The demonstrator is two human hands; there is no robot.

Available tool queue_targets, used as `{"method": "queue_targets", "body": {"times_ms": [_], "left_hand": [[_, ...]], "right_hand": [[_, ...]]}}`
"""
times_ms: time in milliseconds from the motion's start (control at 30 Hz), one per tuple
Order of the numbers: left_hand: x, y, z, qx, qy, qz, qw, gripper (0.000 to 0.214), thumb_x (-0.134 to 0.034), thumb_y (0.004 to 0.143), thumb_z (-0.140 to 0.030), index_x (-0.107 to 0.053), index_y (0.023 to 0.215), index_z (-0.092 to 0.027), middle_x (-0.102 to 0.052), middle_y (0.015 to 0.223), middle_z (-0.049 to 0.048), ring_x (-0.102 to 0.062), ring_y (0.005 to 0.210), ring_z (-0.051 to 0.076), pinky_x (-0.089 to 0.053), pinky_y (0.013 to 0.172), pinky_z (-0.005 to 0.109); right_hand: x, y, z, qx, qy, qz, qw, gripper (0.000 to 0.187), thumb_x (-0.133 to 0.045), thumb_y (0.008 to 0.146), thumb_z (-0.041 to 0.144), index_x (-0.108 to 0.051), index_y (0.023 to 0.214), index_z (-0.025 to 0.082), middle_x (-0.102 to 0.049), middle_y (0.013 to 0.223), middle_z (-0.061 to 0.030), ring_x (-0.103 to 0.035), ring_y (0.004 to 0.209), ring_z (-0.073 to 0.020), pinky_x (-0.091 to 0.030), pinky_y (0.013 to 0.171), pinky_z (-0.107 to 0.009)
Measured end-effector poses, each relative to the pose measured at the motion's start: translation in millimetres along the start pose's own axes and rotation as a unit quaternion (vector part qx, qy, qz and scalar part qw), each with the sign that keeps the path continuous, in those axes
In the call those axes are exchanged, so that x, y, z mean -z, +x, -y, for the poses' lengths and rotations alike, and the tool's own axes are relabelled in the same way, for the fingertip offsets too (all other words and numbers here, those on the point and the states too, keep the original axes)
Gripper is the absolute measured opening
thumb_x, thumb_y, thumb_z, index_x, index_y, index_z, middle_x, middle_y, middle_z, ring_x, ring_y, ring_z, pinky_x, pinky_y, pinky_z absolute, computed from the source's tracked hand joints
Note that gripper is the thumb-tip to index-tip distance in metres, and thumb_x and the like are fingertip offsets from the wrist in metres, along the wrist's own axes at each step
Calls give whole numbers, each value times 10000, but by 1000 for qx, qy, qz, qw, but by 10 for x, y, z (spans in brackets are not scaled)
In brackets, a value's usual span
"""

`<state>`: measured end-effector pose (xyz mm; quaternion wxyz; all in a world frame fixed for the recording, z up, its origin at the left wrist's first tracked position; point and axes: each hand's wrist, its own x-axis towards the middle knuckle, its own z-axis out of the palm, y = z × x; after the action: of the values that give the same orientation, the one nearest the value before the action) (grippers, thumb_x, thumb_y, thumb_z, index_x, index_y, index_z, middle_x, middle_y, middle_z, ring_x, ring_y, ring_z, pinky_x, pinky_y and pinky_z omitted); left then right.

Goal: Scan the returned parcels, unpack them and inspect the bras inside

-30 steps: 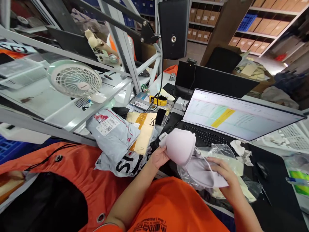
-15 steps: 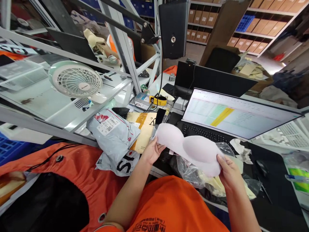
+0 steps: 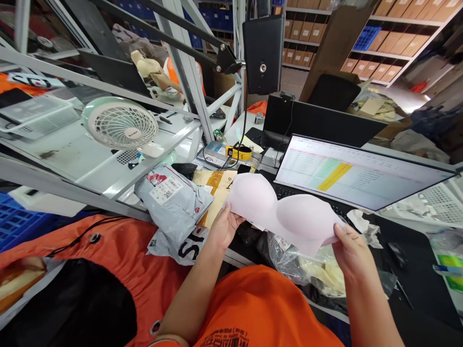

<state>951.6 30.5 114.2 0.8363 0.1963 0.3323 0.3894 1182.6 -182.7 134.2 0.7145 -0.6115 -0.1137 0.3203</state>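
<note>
A pale pinkish-white strapless bra [image 3: 304, 219] is stretched between my two hands above the desk, its two moulded cups facing up. At its left end my left hand [image 3: 226, 226] pinches the edge, thumb on top. My right hand [image 3: 350, 246] grips the other end the same way. Below the bra lie a clear plastic bag [image 3: 285, 258] and a pale yellow crumpled item [image 3: 329, 274]. The grey mailing bag [image 3: 170, 202] with a label lies left of my left hand, beside a cream and brown package [image 3: 215, 193].
A monitor [image 3: 361, 171] with a spreadsheet stands behind the bra, partly over a keyboard. The mouse [image 3: 397, 255] lies on a black mat at right. A round fan [image 3: 121, 124] and metal frame bars [image 3: 188, 72] stand at left. An orange drawstring bag [image 3: 155, 274] is at lower left.
Both hands have moved slightly apart, and the bra is raised and spread wider, its cups turned more toward me. The view has shifted a little.
</note>
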Motion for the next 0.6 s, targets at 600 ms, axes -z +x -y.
{"method": "queue_targets", "body": {"times_ms": [600], "left_hand": [[-177,-175,-461,-138,-87,117,980,533,-520,973,-485,-509,1454,-253,-592,1447,80,-456,1417,236,-393,1165,388]], "right_hand": [[-179,295,315,24,-45,24,998,459,-864,659,479,-775,1016,204,-776,855,-86,-721,762,-265,-538,519,-274]]}}
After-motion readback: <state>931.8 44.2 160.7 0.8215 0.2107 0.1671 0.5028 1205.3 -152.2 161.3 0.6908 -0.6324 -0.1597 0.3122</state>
